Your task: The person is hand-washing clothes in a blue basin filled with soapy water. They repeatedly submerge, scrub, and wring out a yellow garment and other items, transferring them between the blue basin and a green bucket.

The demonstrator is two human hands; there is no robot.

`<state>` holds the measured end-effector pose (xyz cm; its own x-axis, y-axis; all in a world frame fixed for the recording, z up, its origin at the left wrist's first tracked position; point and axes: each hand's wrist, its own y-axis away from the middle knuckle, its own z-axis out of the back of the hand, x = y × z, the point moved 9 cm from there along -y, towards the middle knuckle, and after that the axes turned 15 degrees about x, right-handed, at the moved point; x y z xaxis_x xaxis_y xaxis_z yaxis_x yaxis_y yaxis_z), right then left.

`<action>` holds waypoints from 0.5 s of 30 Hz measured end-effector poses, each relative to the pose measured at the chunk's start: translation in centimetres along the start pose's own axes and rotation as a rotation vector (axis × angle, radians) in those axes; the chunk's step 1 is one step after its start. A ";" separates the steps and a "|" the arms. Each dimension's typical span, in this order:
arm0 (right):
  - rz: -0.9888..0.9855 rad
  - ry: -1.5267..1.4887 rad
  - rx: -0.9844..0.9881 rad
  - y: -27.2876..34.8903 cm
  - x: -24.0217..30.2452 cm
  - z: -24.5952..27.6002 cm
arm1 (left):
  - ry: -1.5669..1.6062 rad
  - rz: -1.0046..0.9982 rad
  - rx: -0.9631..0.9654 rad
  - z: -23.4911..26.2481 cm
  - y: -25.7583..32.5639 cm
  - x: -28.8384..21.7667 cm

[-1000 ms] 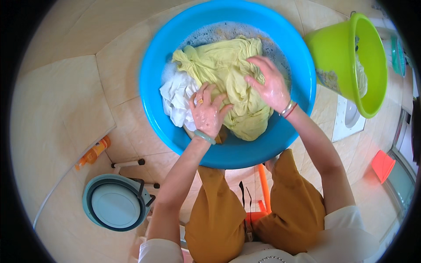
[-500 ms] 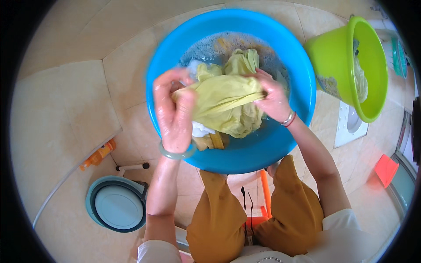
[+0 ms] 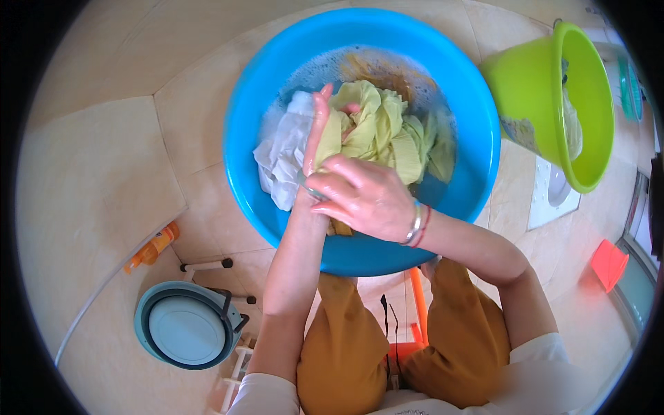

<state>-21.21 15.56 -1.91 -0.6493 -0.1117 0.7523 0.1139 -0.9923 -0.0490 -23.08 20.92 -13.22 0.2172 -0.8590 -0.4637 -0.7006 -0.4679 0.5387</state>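
Observation:
A pale yellow-green garment (image 3: 377, 128) lies bunched in soapy water in a large blue basin (image 3: 477, 166). My left hand (image 3: 319, 131) is at its left side, cloth lying across the palm and between the fingers, which are partly hidden in the folds. My right hand (image 3: 366, 194) crosses over my left wrist, its fingers curled on the garment's near edge and close against the bangle (image 3: 312, 191). A wet white cloth (image 3: 282, 155) rests left of my left hand. Some yellow-brown fabric (image 3: 340, 227) shows beneath my right hand.
At the far right a lime-green bucket (image 3: 515, 76) leans on its side with a bag in it. Behind it is a white floor toilet (image 3: 553, 194). A grey-blue folding basin (image 3: 187, 328), an orange bottle (image 3: 153, 247) and a red plastic piece (image 3: 609, 267) stand around.
The garment went from stretched between my raised hands to down in the basin. My right hand moved left and nearer, over my left wrist. More white cloth shows.

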 end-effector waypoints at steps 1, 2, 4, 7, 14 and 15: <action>0.021 0.044 -0.008 -0.4 0.6 -0.5 | 0.118 -0.025 0.273 -0.4 -0.9 0.6; 0.059 0.086 -0.020 -0.9 1.3 -0.8 | 0.225 -0.066 0.543 1.0 -1.6 0.4; 0.040 0.114 -0.145 -1.8 -0.6 0.1 | 0.298 -0.201 0.546 0.5 -0.9 0.3; -0.124 0.135 -0.195 -3.3 -7.8 0.9 | 0.087 -0.303 -0.179 0.6 1.1 0.6; -0.180 0.060 -0.237 -1.7 -5.7 -0.1 | 0.063 -0.155 -0.182 2.9 1.0 1.5; -0.144 0.072 -0.209 -1.3 -3.1 -0.6 | 0.109 -0.161 0.077 2.4 0.5 0.7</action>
<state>-19.74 17.15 -4.57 -0.7002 0.0352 0.7131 -0.1361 -0.9871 -0.0849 -24.91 20.63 -14.97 0.3999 -0.7936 -0.4586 -0.7001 -0.5874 0.4060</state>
